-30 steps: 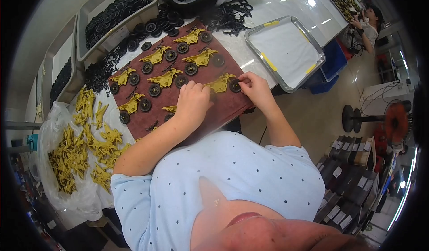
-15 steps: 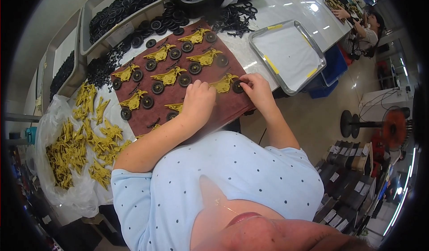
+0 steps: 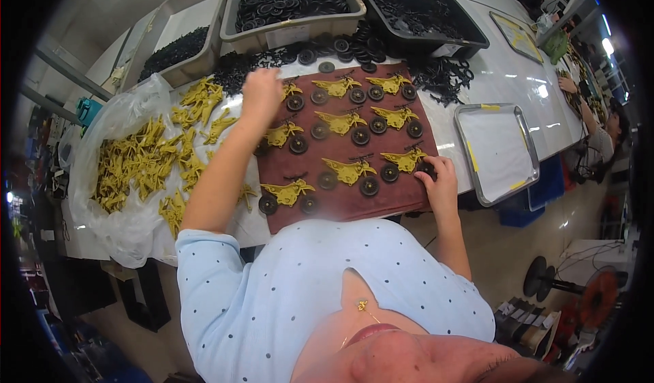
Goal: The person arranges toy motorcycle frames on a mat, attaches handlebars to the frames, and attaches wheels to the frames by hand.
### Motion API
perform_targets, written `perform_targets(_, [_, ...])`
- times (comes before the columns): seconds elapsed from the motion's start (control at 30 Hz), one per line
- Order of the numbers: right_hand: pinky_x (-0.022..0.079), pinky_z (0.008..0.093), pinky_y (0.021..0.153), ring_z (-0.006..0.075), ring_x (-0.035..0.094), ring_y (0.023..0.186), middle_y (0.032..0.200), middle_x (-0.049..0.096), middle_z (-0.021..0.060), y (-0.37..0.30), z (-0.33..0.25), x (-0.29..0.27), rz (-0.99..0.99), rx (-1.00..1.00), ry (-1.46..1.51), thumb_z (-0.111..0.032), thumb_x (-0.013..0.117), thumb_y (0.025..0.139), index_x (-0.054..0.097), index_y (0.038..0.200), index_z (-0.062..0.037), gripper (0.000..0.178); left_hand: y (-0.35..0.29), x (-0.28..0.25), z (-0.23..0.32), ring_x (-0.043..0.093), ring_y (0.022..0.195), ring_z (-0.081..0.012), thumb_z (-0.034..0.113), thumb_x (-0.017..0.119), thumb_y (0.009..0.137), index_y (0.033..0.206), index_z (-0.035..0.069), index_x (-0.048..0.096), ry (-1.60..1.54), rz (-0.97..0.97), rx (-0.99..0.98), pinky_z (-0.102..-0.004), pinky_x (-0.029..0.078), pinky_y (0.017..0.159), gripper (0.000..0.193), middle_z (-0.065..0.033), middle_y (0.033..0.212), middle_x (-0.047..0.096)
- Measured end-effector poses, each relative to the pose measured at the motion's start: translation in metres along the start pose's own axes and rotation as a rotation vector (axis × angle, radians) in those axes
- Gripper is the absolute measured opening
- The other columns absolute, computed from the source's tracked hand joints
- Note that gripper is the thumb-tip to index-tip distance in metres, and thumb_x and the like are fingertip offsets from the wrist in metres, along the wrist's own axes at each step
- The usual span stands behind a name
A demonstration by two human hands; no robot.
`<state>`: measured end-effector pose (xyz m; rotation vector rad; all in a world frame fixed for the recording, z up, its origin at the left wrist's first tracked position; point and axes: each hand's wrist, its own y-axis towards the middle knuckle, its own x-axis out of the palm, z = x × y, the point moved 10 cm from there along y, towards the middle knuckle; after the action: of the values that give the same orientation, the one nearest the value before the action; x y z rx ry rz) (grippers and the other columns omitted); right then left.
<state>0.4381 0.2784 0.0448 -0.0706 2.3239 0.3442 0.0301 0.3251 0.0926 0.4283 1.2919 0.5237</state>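
My right hand (image 3: 443, 182) is at the right edge of a dark red cloth (image 3: 300, 168), its thumb and fingertips closed on a small black toy wheel (image 3: 426, 171). That wheel sits at the right end of a yellow toy motorbike body (image 3: 403, 159), which has another wheel at its left end. Over the cloth's far left corner is my left hand (image 3: 263, 97), fingers curled together; whatever they hold is hidden. Under its wrist lies a partly covered motorbike (image 3: 283, 135). Several more yellow motorbikes (image 3: 340, 121) with black wheels and handlebars lie in rows.
Left of the cloth, yellow body parts (image 3: 136, 161) spill from a clear plastic bag (image 3: 80, 168). Behind stand a grey bin (image 3: 293, 37) of wheels and a black bin (image 3: 470, 41) of black parts. A metal tray (image 3: 463, 127) lies right. A co-worker (image 3: 599, 144) sits far right.
My left hand has moved from the near middle of the cloth to its far left corner. My right hand stays at the same wheel. The whole view has turned and shifted.
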Motion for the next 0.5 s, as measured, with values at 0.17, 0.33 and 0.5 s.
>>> perform_targets(0.17, [0.043, 0.0393, 0.084, 0.0314, 0.053, 0.095, 0.100, 0.055, 0.0132, -0.003, 0.005, 0.001, 0.061, -0.063, -0.051, -0.014, 0.074, 0.073, 0.061, 0.103, -0.0035, 0.034, 0.029, 0.031, -0.096, 0.048, 0.107, -0.0385, 0.047, 0.068, 0.077, 0.131, 0.026, 0.048, 0.319, -0.269, -0.348, -0.0513, 0.043, 0.083, 0.060, -0.0182, 0.116, 0.049])
perform_targets(0.33, [0.043, 0.0389, 0.085, 0.0327, 0.054, 0.096, 0.100, 0.057, 0.0139, -0.010, 0.005, -0.003, 0.176, -0.143, -0.101, -0.017, 0.073, 0.074, 0.060, 0.102, -0.0028, 0.033, 0.032, 0.065, -0.125, 0.044, 0.114, -0.0378, 0.049, 0.065, 0.078, 0.121, 0.025, 0.054, 0.389, -0.332, -0.420, -0.0577, 0.044, 0.083, 0.050, -0.0133, 0.121, 0.045])
perform_targets(0.5, [0.043, 0.0371, 0.085, 0.0304, 0.053, 0.096, 0.101, 0.058, 0.0102, -0.010, -0.008, -0.002, 0.130, -0.208, -0.139, -0.020, 0.072, 0.074, 0.061, 0.107, -0.0069, 0.037, 0.035, 0.064, -0.143, 0.054, 0.095, -0.0365, 0.029, 0.061, 0.085, 0.107, 0.018, 0.053, 0.450, -0.135, -0.230, -0.0477, 0.052, 0.068, 0.025, -0.0153, 0.103, 0.048])
